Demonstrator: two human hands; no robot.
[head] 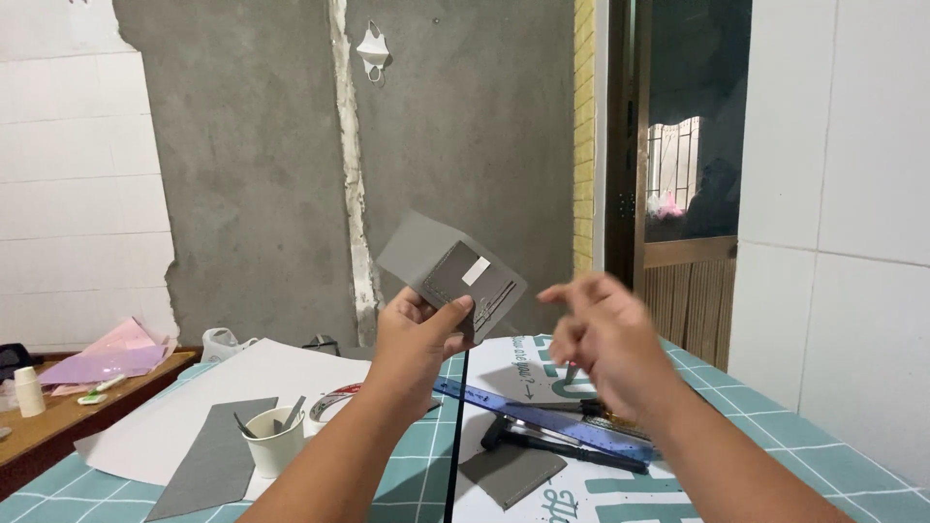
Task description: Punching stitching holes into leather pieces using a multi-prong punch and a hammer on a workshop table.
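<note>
Over tiled table (pixel 833 426), left hand (pixel 417 344) pinches grey card (pixel 450 274).

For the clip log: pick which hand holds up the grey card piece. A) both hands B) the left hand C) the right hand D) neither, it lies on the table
B: the left hand pinches the grey card piece in the air, while the right hand is apart from it.

The left hand (pixel 418 339) holds a grey card piece (pixel 450 275) up in the air, thumb pressed on its lower edge. The right hand (pixel 605 339) hovers just beside it, blurred (fingers loosely curled). Below on the teal grid table (pixel 775 412) lie a blue ruler (pixel 542 418), a paper cup (pixel 274 441) and grey sheets (pixel 215 460).
</note>
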